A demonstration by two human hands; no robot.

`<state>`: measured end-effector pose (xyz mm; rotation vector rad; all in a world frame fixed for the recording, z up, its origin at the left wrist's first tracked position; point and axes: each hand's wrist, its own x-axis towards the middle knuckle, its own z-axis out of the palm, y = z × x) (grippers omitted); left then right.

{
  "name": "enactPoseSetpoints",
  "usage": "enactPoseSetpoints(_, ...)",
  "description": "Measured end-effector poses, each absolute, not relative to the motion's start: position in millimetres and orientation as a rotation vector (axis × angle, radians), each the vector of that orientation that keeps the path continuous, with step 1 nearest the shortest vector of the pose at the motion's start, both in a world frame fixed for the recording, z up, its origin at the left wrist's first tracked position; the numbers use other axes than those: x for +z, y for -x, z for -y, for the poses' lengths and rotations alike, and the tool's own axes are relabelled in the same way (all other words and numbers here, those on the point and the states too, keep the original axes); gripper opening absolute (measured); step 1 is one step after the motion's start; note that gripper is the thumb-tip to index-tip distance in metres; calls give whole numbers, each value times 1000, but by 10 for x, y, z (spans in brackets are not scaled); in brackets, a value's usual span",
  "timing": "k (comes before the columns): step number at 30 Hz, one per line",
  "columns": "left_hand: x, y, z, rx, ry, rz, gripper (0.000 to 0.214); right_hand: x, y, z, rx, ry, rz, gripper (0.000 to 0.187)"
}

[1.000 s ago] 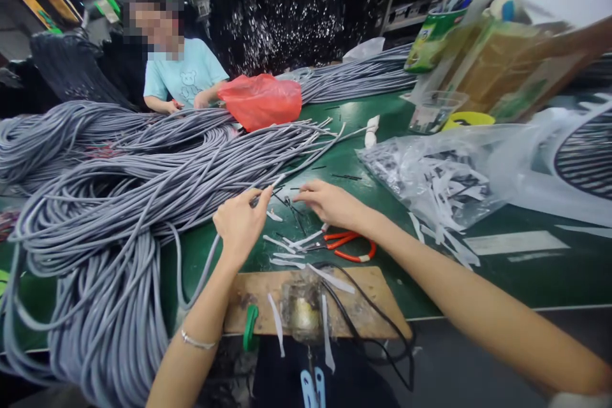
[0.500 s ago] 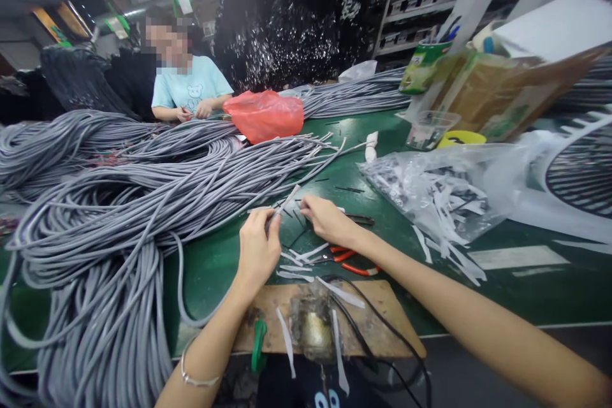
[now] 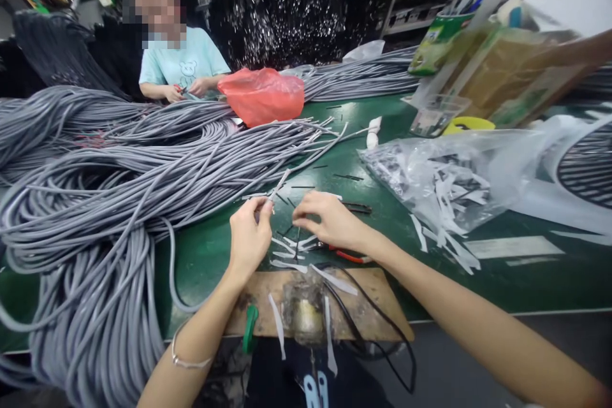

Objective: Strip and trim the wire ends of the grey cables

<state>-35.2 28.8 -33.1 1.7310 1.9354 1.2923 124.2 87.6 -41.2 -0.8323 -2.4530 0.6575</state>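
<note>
My left hand [image 3: 248, 236] is closed in a pinch on the end of a grey cable [image 3: 179, 280] that loops down to the left and back up from the big cable pile. The cable's stripped tip [image 3: 280, 183] points up and to the right. My right hand [image 3: 327, 220] hovers just right of it, fingers curled in a pinch over thin black wire pieces [image 3: 297, 239]; whether it grips one I cannot make out. Red-handled cutters [image 3: 351, 257] lie partly under my right wrist. White strips of stripped sheath [image 3: 287, 255] are scattered below both hands.
A huge pile of grey cables [image 3: 109, 178] fills the left of the green table [image 3: 526, 280]. A wooden board [image 3: 363, 312] sits at the front edge. A clear bag of scraps [image 3: 430, 172], a red bag [image 3: 262, 95] and another person [image 3: 179, 64] are beyond.
Both hands have drawn closer together and a little toward me. The right hand has curled down over the black wire pieces, covering more of the red-handled cutters.
</note>
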Motion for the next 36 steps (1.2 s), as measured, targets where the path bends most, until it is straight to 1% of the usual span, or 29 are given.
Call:
enactPoseSetpoints(3, -336, 351, -279, 1266, -1744, -1930, 16, -469, -1234, -837, 611, 628, 2715, 4)
enactPoseSetpoints(6, -348, 346, -273, 1250, -1767, -1913, 16, -471, -1218, -798, 517, 617, 2900, 6)
enactPoseSetpoints(8, -358, 340, -271, 1249, -1788, -1889, 15, -427, -1223, -779, 493, 667, 2929, 8)
enactPoseSetpoints(10, -369, 334, -269, 1243, -1808, -1865, 14, -361, -1249, -773, 535, 763, 2853, 10)
enactPoseSetpoints(13, -384, 326, -269, 1232, -1823, -1851, 15, -266, -1314, -788, 682, 923, 2555, 5)
enactPoseSetpoints(16, -391, 319, -270, 1216, -1828, -1845, 15, -221, -1361, -811, 846, 1006, 2271, 10)
enactPoseSetpoints(18, -391, 312, -271, 1200, -1835, -1834, 15, -218, -1365, -816, 930, 1013, 2185, 12)
enactPoseSetpoints(21, -390, 305, -274, 1181, -1843, -1837, 14, -207, -1364, -801, 964, 994, 2148, 13)
enactPoseSetpoints(28, -403, 298, -281, 1149, -1864, -1858, 15, -91, -1495, -781, 862, 1003, 2059, 18)
enactPoseSetpoints(36, -401, 290, -276, 1124, -1875, -1848, 15, -227, -1423, -841, 925, 1013, 2251, 16)
